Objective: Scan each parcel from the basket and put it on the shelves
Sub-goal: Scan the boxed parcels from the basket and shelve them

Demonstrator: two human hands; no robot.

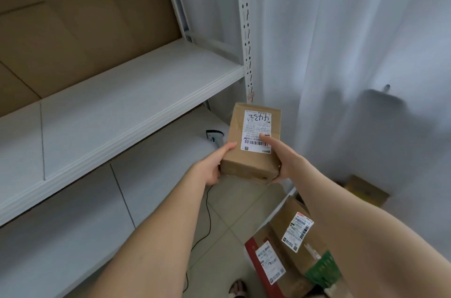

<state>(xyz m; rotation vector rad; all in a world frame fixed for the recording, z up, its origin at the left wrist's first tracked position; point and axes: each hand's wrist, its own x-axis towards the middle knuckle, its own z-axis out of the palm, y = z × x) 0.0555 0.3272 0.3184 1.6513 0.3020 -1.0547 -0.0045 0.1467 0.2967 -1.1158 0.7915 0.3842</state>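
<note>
I hold a small brown cardboard parcel (234, 146) with a white shipping label on top, in the air in front of the white metal shelves (136, 102). My left hand (214, 166) grips its near left corner, thumb on top. My right hand (285, 158) grips its right side, thumb lying on the label's barcode. A handheld barcode scanner (214, 138) lies on the lower shelf board just left of the parcel, its black cable hanging to the floor. More labelled parcels (290, 236) sit in a basket with a green rim (322, 268) at the lower right.
A large flattened cardboard sheet (80, 29) lines the back of the upper shelf. A white curtain (353, 53) hangs to the right, with a yellowish box (366, 190) on the floor behind it. The floor (224, 224) is tiled.
</note>
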